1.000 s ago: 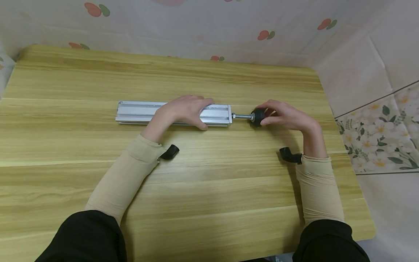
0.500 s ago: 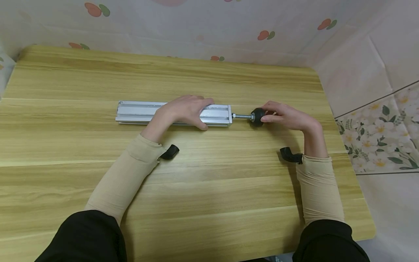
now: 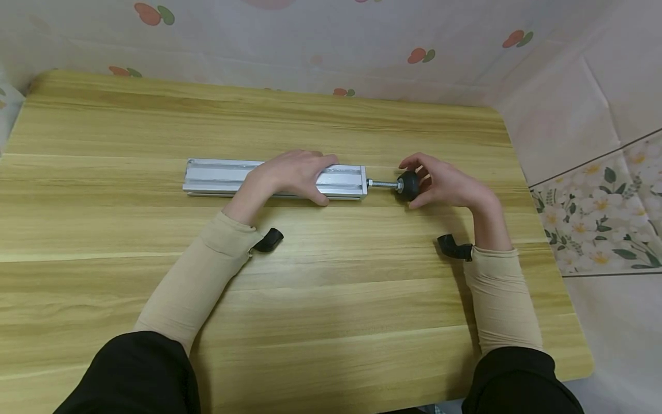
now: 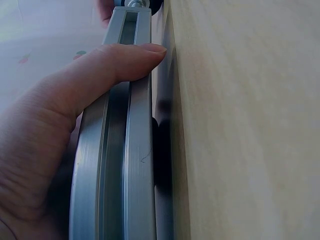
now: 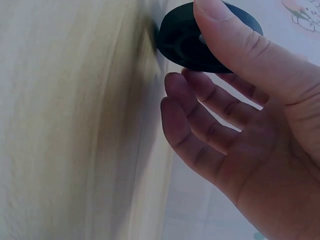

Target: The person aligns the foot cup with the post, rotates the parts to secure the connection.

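Two hands, one metal profile (image 3: 222, 176), one black foot (image 3: 408, 187).
On one wooden table (image 3: 336, 322), the left hand (image 3: 295, 173) is gripping the profile, its thumb crossing the near side; one threaded rod (image 3: 384, 184) is projecting from the right end to the foot, about which the right hand (image 3: 446, 181) is curving well-parted fingers, though whether they are pinching it, I cannot tell.

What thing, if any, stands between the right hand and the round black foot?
Nothing visible does. The right hand curves around the black foot from its outer side; the threaded rod is on the opposite side. Whether hand and foot touch, I cannot tell.
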A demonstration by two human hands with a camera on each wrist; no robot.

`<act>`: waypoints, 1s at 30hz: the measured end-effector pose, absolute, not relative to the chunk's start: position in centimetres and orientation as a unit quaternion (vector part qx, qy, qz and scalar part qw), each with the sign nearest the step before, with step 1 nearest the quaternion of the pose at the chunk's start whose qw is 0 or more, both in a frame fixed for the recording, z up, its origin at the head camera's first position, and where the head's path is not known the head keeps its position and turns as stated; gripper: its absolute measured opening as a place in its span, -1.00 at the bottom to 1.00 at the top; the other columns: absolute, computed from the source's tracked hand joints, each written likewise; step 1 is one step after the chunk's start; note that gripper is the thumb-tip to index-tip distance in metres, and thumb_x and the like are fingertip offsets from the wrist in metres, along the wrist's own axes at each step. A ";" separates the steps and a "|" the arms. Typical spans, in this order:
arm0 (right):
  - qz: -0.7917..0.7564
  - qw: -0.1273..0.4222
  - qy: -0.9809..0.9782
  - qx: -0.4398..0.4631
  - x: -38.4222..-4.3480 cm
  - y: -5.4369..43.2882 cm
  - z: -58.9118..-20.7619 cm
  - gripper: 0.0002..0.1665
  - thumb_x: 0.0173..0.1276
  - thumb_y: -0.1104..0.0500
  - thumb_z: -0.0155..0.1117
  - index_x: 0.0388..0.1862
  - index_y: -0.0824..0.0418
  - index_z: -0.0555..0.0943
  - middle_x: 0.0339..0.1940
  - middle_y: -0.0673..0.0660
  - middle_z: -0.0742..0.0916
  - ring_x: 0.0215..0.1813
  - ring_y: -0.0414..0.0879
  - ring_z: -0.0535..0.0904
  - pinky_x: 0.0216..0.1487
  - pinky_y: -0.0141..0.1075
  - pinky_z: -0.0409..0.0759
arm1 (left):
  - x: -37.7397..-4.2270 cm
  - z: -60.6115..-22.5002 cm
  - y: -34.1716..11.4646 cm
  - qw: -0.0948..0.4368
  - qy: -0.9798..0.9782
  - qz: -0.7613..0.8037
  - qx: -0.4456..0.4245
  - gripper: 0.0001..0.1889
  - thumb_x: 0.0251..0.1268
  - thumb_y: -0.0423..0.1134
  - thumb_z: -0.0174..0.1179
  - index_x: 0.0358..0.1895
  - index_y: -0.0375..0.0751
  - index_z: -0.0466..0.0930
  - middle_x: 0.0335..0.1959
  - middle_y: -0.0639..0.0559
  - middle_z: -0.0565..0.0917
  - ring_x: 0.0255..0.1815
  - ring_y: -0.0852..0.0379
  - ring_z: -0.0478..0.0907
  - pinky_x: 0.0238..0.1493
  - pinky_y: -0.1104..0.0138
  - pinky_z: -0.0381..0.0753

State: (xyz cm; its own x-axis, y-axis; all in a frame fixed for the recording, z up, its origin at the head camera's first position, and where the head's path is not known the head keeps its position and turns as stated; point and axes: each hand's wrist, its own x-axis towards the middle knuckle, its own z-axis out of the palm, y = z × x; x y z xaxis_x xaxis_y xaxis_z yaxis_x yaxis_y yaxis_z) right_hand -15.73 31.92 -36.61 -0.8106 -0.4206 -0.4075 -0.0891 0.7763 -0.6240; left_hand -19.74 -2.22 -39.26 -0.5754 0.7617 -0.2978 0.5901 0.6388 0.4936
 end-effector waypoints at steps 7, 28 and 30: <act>-0.296 0.259 0.909 -0.137 -15.7 32.1 -36.6 -0.13 0.16 0.34 0.58 0.38 0.26 0.33 0.30 0.22 0.54 0.19 0.15 0.60 0.24 0.03 0.63 | -19.8 -39.3 -2.2 0.248 0.870 0.171 0.390 -0.13 0.16 0.10 0.39 0.52 -0.07 0.26 0.22 -0.08 0.61 0.18 -0.06 0.55 0.32 0.00 0.49; -0.265 0.261 0.912 -0.175 -15.4 33.4 -36.0 -0.42 0.51 0.19 0.27 0.46 0.26 0.45 0.25 0.24 0.60 0.17 0.03 0.51 0.09 -0.49 0.41 | -19.8 -39.3 -2.2 0.247 0.870 0.174 0.388 -0.14 0.14 0.10 0.38 0.51 -0.06 0.28 0.25 -0.08 0.60 0.23 -0.06 0.54 0.37 0.00 0.45; -0.267 0.265 0.910 -0.172 -15.4 33.4 -36.0 -0.46 0.55 0.17 0.21 0.45 0.25 0.47 0.23 0.23 0.60 0.15 0.00 0.47 0.09 -0.47 0.39 | -19.8 -39.3 -2.2 0.248 0.871 0.174 0.388 -0.14 0.14 0.10 0.38 0.50 -0.06 0.28 0.22 -0.08 0.61 0.21 -0.06 0.54 0.36 0.00 0.46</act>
State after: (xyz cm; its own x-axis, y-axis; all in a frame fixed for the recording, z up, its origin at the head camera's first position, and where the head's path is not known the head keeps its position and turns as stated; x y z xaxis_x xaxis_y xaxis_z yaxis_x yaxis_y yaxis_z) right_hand -15.40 33.45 -35.98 -0.8002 -0.4551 -0.3906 -0.1721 0.7981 -0.5774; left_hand -19.76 -2.19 -39.29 -0.5759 0.7617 -0.2969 0.5896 0.6386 0.4946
